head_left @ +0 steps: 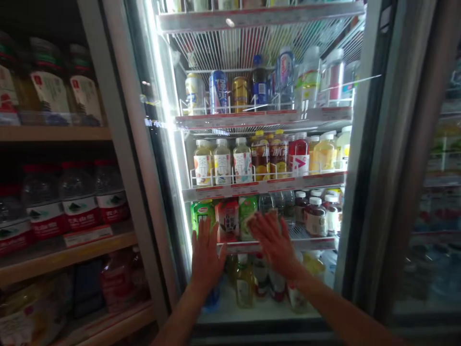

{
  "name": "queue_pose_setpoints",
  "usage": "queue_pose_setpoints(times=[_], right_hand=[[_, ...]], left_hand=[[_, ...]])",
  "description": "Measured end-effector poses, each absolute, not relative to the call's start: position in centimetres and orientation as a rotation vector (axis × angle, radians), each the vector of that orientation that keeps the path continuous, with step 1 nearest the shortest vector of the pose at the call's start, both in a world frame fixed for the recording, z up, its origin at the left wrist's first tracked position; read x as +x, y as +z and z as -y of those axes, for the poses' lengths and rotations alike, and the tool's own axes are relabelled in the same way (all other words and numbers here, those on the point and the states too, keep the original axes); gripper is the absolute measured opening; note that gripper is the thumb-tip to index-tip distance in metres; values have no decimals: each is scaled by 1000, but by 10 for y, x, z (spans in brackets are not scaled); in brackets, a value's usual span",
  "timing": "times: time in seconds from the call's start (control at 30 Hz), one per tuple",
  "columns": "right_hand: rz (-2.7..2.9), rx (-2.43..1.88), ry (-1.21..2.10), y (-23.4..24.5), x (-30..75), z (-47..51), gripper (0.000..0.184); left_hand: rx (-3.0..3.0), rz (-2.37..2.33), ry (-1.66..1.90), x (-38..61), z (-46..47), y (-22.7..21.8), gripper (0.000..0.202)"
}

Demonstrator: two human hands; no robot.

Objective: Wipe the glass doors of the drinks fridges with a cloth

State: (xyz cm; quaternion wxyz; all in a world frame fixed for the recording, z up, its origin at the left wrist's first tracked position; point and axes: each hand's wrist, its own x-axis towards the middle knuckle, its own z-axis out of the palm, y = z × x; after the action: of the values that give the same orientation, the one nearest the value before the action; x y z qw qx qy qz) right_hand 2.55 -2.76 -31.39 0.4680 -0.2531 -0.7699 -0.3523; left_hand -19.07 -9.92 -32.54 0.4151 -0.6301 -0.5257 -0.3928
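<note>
My left hand [207, 254] is raised in front of a lit drinks fridge, palm forward, fingers stretched and spread. Reflections suggest a glass door between the hands and the drinks; whether the palm touches it I cannot tell. Behind its fingers stand a green pack [201, 211] and a red pack [227, 218]. My right hand [273, 245] is also flat, tilted to the left, its fingers extended and slightly blurred. A pale brownish edge shows by its fingertips, too blurred to name. It partly covers another green pack [248, 216] and clear bottles [266, 203].
Bottles and cans fill several wire shelves, including white-capped tea bottles [222, 163]. On the bottom stands a yellowish bottle [245, 286]. Left of the metal frame [122, 144], wooden shelves [54, 259] hold red-labelled water bottles [77, 206]. Another glass-fronted section [428, 202] is at right.
</note>
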Motion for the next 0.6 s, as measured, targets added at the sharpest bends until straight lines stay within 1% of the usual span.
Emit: queue_pose_setpoints(times=[0.1, 0.2, 0.3, 0.4, 0.5, 0.6], right_hand=[[1990, -572, -903, -328, 29, 31, 48], [1810, -686, -868, -315, 36, 25, 46], [1630, -803, -854, -305, 59, 13, 49], [1474, -917, -848, -316, 101, -1, 54], [1259, -1048, -769, -333, 133, -9, 55], [1270, -1001, -735, -339, 118, 0, 58]], left_hand=[[-1588, 1317, -976, -182, 94, -329, 70], [-1567, 1345, -1001, -177, 91, -330, 70], [-1555, 1355, -1025, -175, 92, -327, 70], [-1562, 1351, -1000, -177, 93, -327, 70], [-1569, 1363, -968, -177, 93, -331, 70], [-1544, 1398, -985, -174, 89, -338, 73]])
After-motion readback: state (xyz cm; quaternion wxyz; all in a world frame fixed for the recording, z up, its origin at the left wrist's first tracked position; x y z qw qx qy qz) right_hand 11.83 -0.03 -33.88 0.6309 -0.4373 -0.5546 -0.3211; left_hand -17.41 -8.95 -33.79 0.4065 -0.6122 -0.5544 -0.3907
